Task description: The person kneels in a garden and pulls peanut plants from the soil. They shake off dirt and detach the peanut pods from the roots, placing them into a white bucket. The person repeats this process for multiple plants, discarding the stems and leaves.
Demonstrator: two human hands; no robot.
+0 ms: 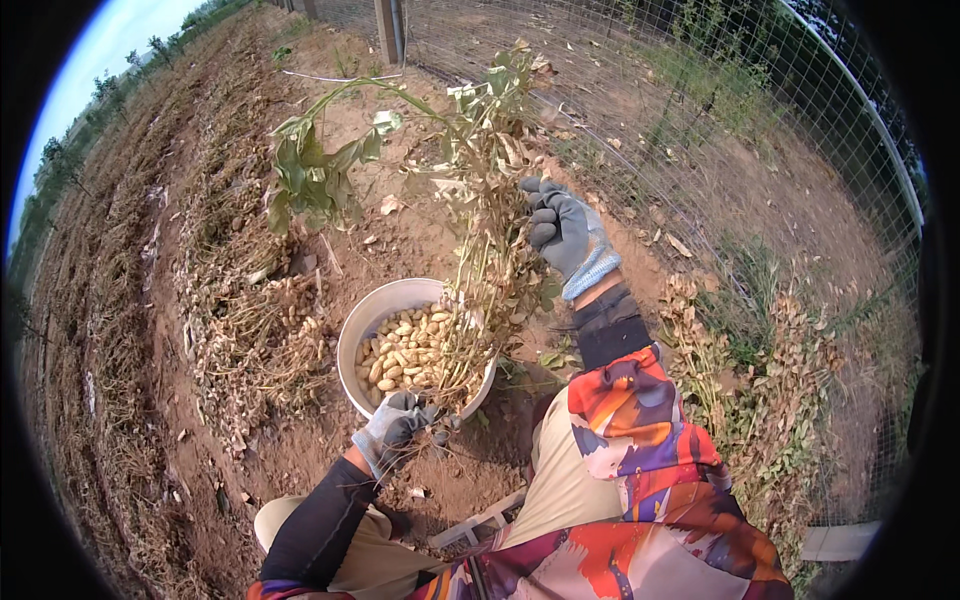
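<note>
In a grey-coated work glove, my left hand (397, 431) is closed around the root end of a dried peanut plant (487, 255). The plant stretches away from me across the right side of a white bucket (351, 330), its leafy top beyond the far rim. Peanuts in their shells (405, 345) lie in the bucket. My right hand (564, 229), gloved the same way, is at the right side of the upper stems with its fingers curled. Something small and pale shows at its fingertips; whether it is gripped is unclear.
Pulled peanut plants with pods (289, 322) lie left of the bucket, beside long rows of dry plants (112, 360). A wire mesh fence (750, 135) with a post (388, 30) runs along the right. More withered plants (765, 375) are heaped at my right.
</note>
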